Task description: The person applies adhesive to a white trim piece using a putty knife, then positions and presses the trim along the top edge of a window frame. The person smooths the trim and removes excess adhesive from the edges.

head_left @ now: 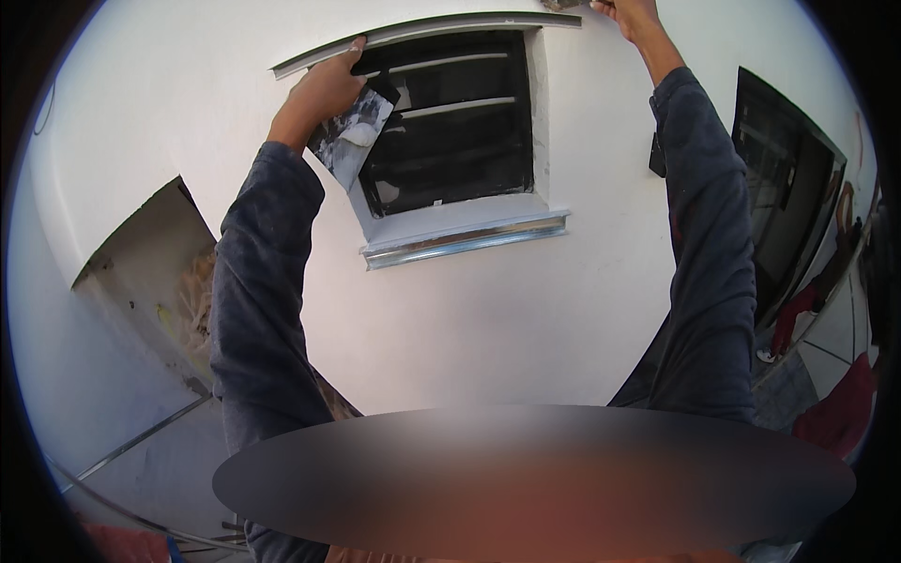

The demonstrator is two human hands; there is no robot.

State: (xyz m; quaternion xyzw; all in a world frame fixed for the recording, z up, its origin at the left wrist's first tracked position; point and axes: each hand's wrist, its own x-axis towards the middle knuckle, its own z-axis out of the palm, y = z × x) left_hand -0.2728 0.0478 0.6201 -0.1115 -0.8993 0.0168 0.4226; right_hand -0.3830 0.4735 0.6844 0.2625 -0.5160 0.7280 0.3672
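Observation:
My left hand (328, 84) grips a dark rectangular plate (349, 136) smeared with pale paste, over the window's upper left corner, one finger reaching up to the long metal strip (469, 22) above the window. High at the top edge, my right hand (627, 17) is closed on a small smeared object (563, 4), mostly out of frame, just past the strip's right end. The dark window (450, 131) has horizontal bars and is set in a white wall (479, 328). A shiny metal profile (469, 239) runs along its sill.
A recessed opening (141, 253) with brownish material is at left. A dark glazed door (784, 188) is at right, with someone's red-clothed limb (793, 324) and red cloth (835, 403) beyond. Metal lengths (141, 436) lie low at left. The bottom middle is blurred out.

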